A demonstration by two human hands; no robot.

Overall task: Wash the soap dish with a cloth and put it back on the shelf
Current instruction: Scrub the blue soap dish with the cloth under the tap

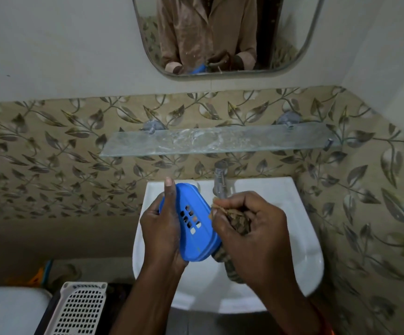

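Note:
My left hand (pixel 161 228) grips a blue oval soap dish (pixel 193 226) with several drain holes, holding it tilted over the white sink (pixel 302 238). My thumb lies along the dish's left rim. My right hand (pixel 251 233) is closed around a bunched brown patterned cloth (pixel 238 220), which touches the dish's right edge; a tail of the cloth hangs below my palm. The glass shelf (pixel 220 140) is on the wall above the sink, with nothing standing on it.
A chrome tap (pixel 220 180) stands at the sink's back, just beyond my right hand. A mirror (pixel 220 32) hangs above the shelf. A white perforated plastic basket (pixel 80 308) and a white lid sit at the lower left. Leaf-patterned tiles cover the walls.

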